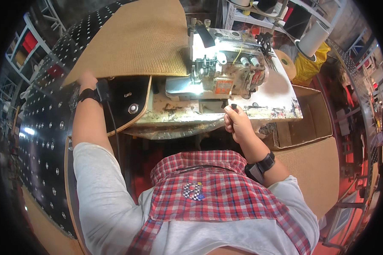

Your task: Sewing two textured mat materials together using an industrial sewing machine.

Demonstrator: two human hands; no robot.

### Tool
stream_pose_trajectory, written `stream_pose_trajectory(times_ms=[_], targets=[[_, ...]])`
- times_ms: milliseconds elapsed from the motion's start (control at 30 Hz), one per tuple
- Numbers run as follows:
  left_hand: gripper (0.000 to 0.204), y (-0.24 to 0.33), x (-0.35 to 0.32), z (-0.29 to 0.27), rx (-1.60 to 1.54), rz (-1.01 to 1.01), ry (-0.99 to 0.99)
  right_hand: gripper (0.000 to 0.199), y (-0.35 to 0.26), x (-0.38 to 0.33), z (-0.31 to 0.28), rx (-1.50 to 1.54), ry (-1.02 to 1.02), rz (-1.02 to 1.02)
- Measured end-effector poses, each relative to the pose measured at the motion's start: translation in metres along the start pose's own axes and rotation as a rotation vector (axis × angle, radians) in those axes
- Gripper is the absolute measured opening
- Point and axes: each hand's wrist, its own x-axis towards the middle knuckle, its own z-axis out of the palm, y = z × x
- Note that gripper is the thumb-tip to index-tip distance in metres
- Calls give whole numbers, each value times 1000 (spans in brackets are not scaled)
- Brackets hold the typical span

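A large tan woven-textured sheet [136, 38] with a curved outline lies to the left of an overlock sewing machine [232, 63]. Its near edge runs up to the machine's lit needle area. My left hand [87, 80] is at the sheet's near left corner; motion smears its fingers, so their grip does not show. Close in front of the machine, by the edge of its white table [281, 95], my right hand [238, 122] is closed. A small dark tip [234, 106] sticks out above its fingers, too little to name.
A black table [42, 140] studded with metal balls spreads out at left. Right of the machine stands an open cardboard box [308, 114], with another tan sheet [315, 174] nearer me. Thread cones [312, 38] and a yellow bag [312, 63] are behind. A cable hangs from my left wrist.
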Motion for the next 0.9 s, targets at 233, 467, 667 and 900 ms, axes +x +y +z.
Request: stream_pose_trajectory(times_ms=[233,467,667,900], targets=[[41,68,-214,78,876,773,-1125,17,-6,16,26,-73,17,-69],[36,26,-271,111,1129,1391,-1351,30,-13,39,76,-15,-115,-96],[25,22,-272,124,946,1153,-1206,32,-20,63,91,97,-137,78],[25,29,-271,119,1008,992,-1255,42,-33,96,121,321,-94,301]])
